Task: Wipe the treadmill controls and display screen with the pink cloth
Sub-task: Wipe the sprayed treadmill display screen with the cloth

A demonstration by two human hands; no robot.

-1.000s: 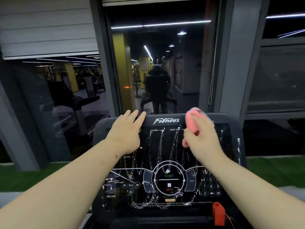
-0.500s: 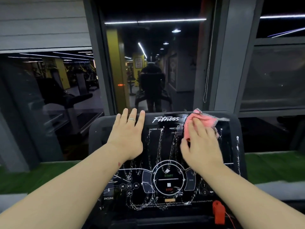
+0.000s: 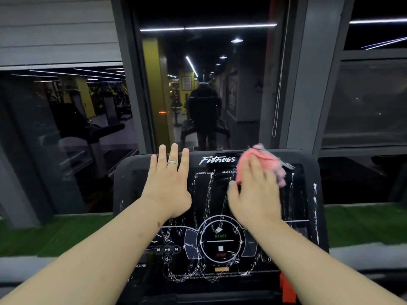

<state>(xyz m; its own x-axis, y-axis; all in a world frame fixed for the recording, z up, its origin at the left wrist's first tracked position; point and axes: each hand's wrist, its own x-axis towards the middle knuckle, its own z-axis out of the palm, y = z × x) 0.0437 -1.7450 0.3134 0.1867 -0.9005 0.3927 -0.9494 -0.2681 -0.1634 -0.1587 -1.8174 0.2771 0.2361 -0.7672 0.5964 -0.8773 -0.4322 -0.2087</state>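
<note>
The black treadmill console [image 3: 308,172] fills the lower middle, with white streaks of foam over its display and its round START/STOP control [image 3: 220,243]. My right hand [image 3: 253,190] presses the pink cloth [image 3: 264,160] flat against the upper right of the display, fingers spread over it. A strip near the top, beside the cloth, looks free of streaks. My left hand [image 3: 169,181], a ring on one finger, lies flat on the console's upper left with straight fingers reaching past the top edge.
A red safety key [image 3: 286,289] sits at the console's lower right. Dark windows with grey frames [image 3: 304,84] stand just behind the console, reflecting the gym. A white cord [image 3: 278,95] hangs by the right frame. Green turf [image 3: 44,234] runs below the windows.
My right hand went from gripping the bunched cloth above the display to pressing it spread flat on the upper right, and is sliding it there. My left hand stayed flat.
</note>
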